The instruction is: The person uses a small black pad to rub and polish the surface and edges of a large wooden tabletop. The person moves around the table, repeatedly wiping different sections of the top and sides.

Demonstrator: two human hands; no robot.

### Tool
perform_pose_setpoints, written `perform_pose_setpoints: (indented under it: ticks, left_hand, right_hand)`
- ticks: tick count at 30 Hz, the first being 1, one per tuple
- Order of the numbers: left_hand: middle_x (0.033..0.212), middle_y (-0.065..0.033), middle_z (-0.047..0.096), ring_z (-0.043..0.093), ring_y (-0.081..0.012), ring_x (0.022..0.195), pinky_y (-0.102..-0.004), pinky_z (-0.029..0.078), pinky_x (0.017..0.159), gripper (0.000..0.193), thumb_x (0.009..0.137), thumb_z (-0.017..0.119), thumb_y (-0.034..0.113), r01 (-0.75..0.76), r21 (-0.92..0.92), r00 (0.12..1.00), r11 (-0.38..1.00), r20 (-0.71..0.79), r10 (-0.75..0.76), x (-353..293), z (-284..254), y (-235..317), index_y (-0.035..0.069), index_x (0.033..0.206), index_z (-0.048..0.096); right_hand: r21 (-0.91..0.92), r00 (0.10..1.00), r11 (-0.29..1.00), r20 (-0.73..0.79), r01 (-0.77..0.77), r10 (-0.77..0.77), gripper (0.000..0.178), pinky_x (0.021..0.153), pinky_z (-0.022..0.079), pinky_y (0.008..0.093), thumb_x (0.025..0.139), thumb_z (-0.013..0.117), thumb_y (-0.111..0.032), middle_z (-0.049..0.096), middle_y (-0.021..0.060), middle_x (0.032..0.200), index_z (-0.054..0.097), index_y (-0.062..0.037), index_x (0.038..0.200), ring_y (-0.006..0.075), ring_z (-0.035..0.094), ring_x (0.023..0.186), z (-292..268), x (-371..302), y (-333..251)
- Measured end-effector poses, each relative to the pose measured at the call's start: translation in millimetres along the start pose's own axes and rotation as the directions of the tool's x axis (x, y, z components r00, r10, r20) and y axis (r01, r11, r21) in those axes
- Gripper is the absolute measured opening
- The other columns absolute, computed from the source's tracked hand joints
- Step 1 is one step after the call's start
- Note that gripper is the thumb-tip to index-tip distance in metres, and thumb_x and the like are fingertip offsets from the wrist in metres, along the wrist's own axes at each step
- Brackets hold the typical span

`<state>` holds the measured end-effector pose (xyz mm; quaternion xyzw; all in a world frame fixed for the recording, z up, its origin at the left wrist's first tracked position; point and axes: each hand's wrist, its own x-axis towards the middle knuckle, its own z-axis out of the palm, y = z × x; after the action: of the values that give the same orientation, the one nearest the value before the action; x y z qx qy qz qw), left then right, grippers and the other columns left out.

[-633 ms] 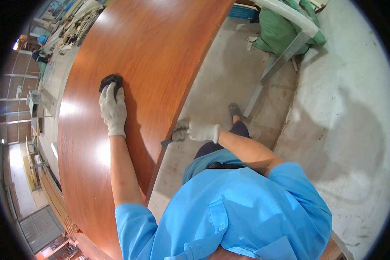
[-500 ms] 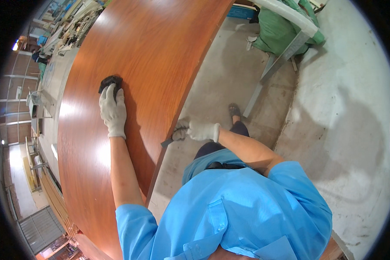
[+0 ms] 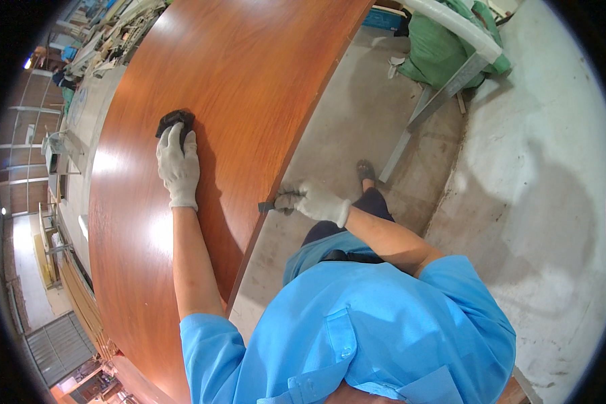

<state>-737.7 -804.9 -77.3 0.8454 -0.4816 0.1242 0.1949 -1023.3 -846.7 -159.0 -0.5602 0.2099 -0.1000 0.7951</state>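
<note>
Reddish-brown wood-grain panel (image 3: 239, 101), glossy, fills the person's left side and front; long axis runs away from the body, rim bowed by the lens. Black block (image 3: 174, 121) sits on its top face, well in from the near edge, just past the fingertips of the gloved left hand (image 3: 179, 168). Left fingers curl over the block's near end and grasp it, arm stretched out long; block lies straight ahead of that hand, right hand well apart from it. Gloved right hand (image 3: 313, 202) is the one nearer the near edge, out beyond it over the floor side, fingers pinched on a small dark strip (image 3: 265, 207). Strip points left from the fingertips, roughly across the edge, and overlaps it in view; whether it presses on the edge or only hovers, can't tell. Edge itself runs up and to the right, straight-ish, nothing seen lying along it near the right hand. Room: top face is open ahead of the block and on both sides; concrete floor (image 3: 343, 121) gives a gap right of the panel, person's foot (image 3: 365, 172) in it. Farther out, metal frame (image 3: 444, 87) and green sack (image 3: 434, 57) stand ahead right, pale wall (image 3: 552, 215) closes the right side. Pile of scrap pieces (image 3: 118, 44) far off, upper left, past the panel; details too small.
</note>
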Motion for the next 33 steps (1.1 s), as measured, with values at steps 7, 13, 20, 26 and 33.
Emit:
perform_pose_setpoints:
  ticks: [7,13,20,26,33]
  left_hand:
    - [0.14,-0.0136,0.059,0.051,-0.0332,0.133,-0.0444,0.044,0.108,0.041,0.1,0.061,0.034,0.0,0.014,1.0,1.0,0.01,0.0,0,0,1,0.008,0.132,0.063]
    - [0.142,-0.0137,0.058,0.05,-0.0329,0.134,-0.0444,0.043,0.108,0.04,0.1,0.061,0.033,0.018,0.004,1.0,1.0,0.022,-0.018,0,0,1,0.008,0.132,0.063]
    - [0.143,-0.0138,0.057,0.05,-0.0333,0.134,-0.0446,0.043,0.108,0.041,0.101,0.059,0.033,0.008,-0.007,0.999,1.0,0.037,-0.007,1,0,0,0.008,0.133,0.062]
    - [0.143,-0.0137,0.057,0.05,-0.034,0.133,-0.0445,0.043,0.108,0.041,0.102,0.059,0.033,0.001,-0.018,1.0,1.0,0.031,-0.001,0,-1,1,0.008,0.133,0.061]
    - [0.143,-0.0146,0.056,0.049,-0.0348,0.134,-0.0446,0.042,0.109,0.04,0.103,0.058,0.032,0.002,-0.012,0.999,1.0,0.042,-0.001,1,-2,3,0.007,0.134,0.061]
  right_hand:
    - [0.027,0.999,1.0,-0.033,0.016,-0.015,0.025,0.08,0.055,0.0297,0.101,0.066,-0.024,0.07,0.0031,0.094,0.071,-0.0015,0.11,0.0129,0.065,0.085,-11,0,-2]
    - [0.155,0.98,0.974,-0.136,0.167,-0.147,0.03,0.079,0.054,0.0319,0.102,0.063,-0.032,0.07,0.0076,0.099,0.067,-0.0025,0.106,0.0166,0.066,0.09,-55,9,-9]
    - [0.55,0.932,0.766,-0.315,0.333,-0.179,0.024,0.075,0.055,0.0294,0.104,0.059,-0.034,0.068,0.005,0.094,0.058,-0.01,0.109,0.0169,0.068,0.091,-79,-4,-27]
    - [0.384,0.917,0.853,-0.326,0.353,-0.232,0.031,0.057,0.041,0.0234,0.107,0.052,-0.038,0.057,-0.0009,0.077,0.06,-0.0084,0.104,0.0102,0.053,0.064,-74,-13,-21]
    - [0.167,0.841,0.934,-0.504,0.317,-0.196,0.044,0.048,0.031,0.0227,0.106,0.052,-0.046,0.045,-0.0052,0.064,0.062,-0.0053,0.095,0.0068,0.04,0.052,-74,-17,-35]
